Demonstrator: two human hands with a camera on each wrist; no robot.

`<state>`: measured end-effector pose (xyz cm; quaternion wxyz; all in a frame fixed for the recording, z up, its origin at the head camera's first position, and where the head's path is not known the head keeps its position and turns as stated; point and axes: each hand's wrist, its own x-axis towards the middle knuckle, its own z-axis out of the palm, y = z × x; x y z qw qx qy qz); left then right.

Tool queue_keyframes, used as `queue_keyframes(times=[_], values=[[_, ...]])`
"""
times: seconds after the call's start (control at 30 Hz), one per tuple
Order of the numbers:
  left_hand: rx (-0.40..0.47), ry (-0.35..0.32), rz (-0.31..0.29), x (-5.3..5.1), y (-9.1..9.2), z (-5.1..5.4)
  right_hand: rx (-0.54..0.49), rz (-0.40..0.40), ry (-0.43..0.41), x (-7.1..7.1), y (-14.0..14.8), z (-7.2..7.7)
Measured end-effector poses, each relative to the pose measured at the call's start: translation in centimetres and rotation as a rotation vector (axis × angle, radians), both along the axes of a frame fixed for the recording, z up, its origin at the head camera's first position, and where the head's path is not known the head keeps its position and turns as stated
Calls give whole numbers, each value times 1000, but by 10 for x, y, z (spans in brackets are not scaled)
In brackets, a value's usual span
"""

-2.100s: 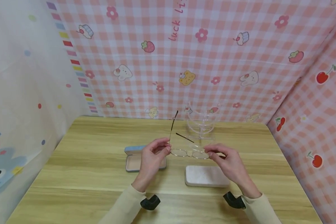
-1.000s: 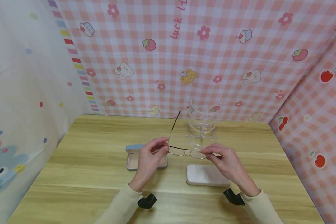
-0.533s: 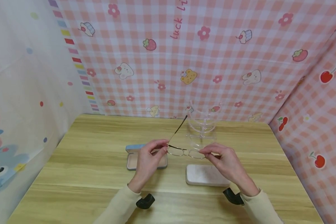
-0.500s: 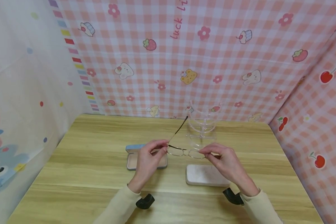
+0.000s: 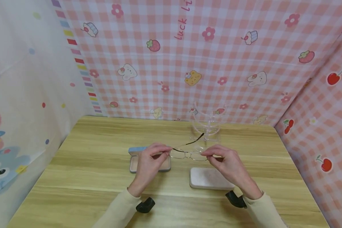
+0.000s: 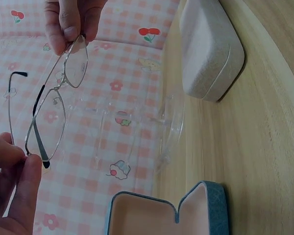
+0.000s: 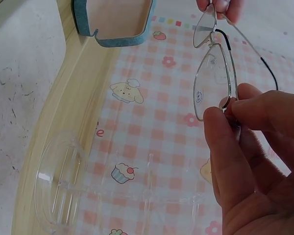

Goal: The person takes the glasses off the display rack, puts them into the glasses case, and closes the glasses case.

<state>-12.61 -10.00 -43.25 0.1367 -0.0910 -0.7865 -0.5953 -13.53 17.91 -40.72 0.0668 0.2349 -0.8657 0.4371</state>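
Observation:
A pair of thin metal-framed eyeglasses [image 5: 177, 155] is held level above the table by both hands. My left hand [image 5: 149, 163] pinches the left hinge corner between thumb and fingers. At the opposite corner, my right hand [image 5: 231, 163] pinches the frame. One dark-tipped temple lies folded behind the lenses [image 6: 75, 63]; the other, on the left, slants inward, partly folded. Behind my left hand sits an opened blue glasses case [image 5: 137, 151] with a pale lining. A whitish closed glasses case [image 5: 208, 178] lies below and near my right hand.
A clear plastic glasses stand [image 5: 206, 129] is at the back of the wooden table [image 5: 102, 139], beyond the eyeglasses. Pink checked cloth [image 5: 171, 63] hangs behind and on the right; a white dotted cloth [image 5: 22, 79] hangs on the left.
The right temple has folded in against the lenses. Afterwards the left temple has swung down and rightward, toward the lenses. Both hands shift slightly left and keep their hold.

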Motion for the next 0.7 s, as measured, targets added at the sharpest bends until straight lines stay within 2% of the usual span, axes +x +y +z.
queue_keyframes(times=[0.37, 0.7], values=[[-103, 54, 22, 1, -4, 1, -16, 10, 51, -1, -3, -1], [-179, 84, 6, 2, -7, 3, -1, 22, 41, -2, -6, -4]])
